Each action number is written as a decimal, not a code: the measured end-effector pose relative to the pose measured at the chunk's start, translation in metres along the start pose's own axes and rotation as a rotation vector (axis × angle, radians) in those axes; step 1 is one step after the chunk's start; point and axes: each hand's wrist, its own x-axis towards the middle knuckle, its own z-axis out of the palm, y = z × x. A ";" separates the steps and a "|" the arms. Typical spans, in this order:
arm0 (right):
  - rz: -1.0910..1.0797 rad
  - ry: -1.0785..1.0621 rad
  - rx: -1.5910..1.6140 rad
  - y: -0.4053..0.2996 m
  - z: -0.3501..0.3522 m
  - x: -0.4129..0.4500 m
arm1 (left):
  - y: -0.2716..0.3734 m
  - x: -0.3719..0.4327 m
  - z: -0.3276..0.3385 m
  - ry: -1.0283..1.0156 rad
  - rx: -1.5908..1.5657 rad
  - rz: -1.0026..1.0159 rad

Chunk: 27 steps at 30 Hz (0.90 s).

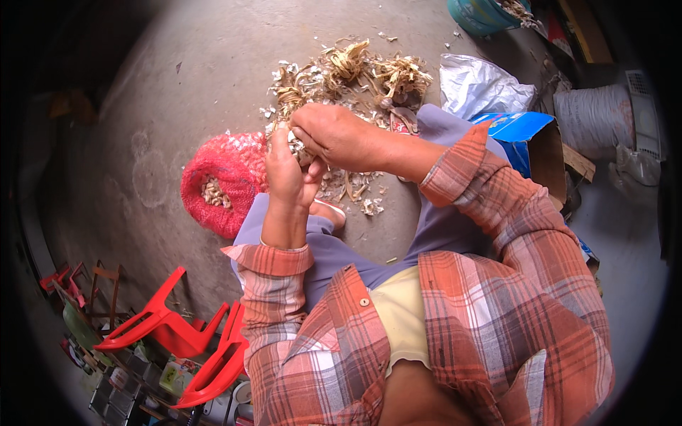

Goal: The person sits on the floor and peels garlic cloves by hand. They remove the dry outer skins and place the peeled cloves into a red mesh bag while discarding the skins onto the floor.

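Note:
My left hand (287, 173) holds a garlic bulb (298, 148) with loose, papery skin, mostly hidden between both hands. Over its top, my right hand (333, 136) grips the same bulb with bent fingers. Beside my left wrist stands a red mesh sack (224, 154), its rim rolled down, with peeled-looking garlic cloves (214, 193) inside. Beyond my hands, a heap of dried garlic stalks and roots (349, 61) lies on the concrete floor among white skins. More skin scraps (372, 206) are scattered between my feet.
To the right are a white plastic bag (479, 85), an open blue cardboard box (514, 128) and a large spool of twine (594, 117). A teal bucket (482, 16) with husks stands at the upper right. Red plastic chairs (181, 333) are at the lower left.

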 end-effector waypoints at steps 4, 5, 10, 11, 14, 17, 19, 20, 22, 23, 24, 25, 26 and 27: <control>-0.026 -0.011 -0.003 -0.001 -0.002 0.000 | -0.001 0.000 -0.005 -0.075 -0.014 0.007; 0.010 -0.030 0.013 -0.003 -0.004 0.001 | -0.002 -0.003 -0.003 -0.059 -0.001 0.025; -0.045 0.011 0.066 -0.001 -0.010 0.002 | -0.001 -0.006 -0.002 -0.095 -0.005 0.048; -0.064 -0.017 0.017 -0.001 -0.015 0.002 | 0.001 -0.006 -0.002 -0.116 0.010 0.042; 0.211 -0.105 0.378 -0.015 -0.032 0.005 | 0.011 -0.004 -0.005 -0.205 0.047 0.046; 0.049 0.022 0.309 -0.005 -0.032 0.009 | 0.017 -0.003 -0.001 -0.242 0.051 0.042; 0.160 -0.015 0.458 -0.008 -0.032 0.009 | 0.020 -0.003 -0.004 -0.310 0.039 0.012; 0.191 -0.038 0.475 -0.011 -0.034 0.009 | 0.022 -0.003 -0.005 -0.323 0.046 0.005; 0.229 -0.075 0.528 -0.013 -0.037 0.008 | 0.022 -0.004 -0.006 -0.332 0.035 -0.021; 0.229 -0.089 0.566 -0.012 -0.038 0.008 | 0.022 -0.003 -0.005 -0.327 0.019 -0.036; 0.227 -0.103 0.605 -0.011 -0.040 0.008 | 0.023 -0.003 -0.005 -0.320 0.005 -0.048; 0.208 -0.126 0.613 -0.011 -0.041 0.009 | 0.024 -0.004 -0.006 -0.333 0.014 -0.045; 0.189 -0.149 0.621 -0.011 -0.043 0.009 | 0.025 -0.005 -0.008 -0.346 0.023 -0.042; 0.171 -0.174 0.627 -0.011 -0.045 0.009 | 0.026 -0.005 -0.009 -0.359 0.029 -0.038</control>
